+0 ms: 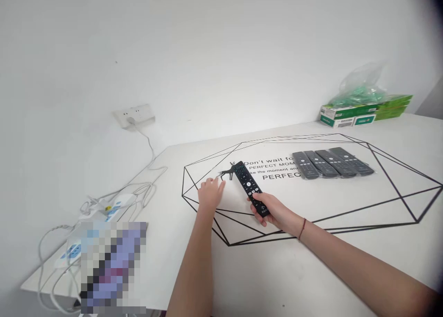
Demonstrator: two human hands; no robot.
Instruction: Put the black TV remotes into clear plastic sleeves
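My right hand point(265, 210) is closed round the lower end of a black remote control point(248, 183). The thumb rests near its white buttons, and the remote points up and to the left over the table. To its left, my left hand point(210, 192) is at the printed deer on the tabletop, its thumb and fingers apart. A faint pale bit shows by its fingertips, too small to name. Several more dark remote controls point(332, 164), seemingly in clear wrapping, lie side by side to the right of my right hand.
The white table point(346, 271) has black lines and lettering printed on it. Green-and-white boxes point(348, 115) with a clear plastic bag point(362, 88) on top stand at the back right. Tangled cables and power strips point(116, 208) lie at the left edge, near a blurred purple patch point(117, 261).
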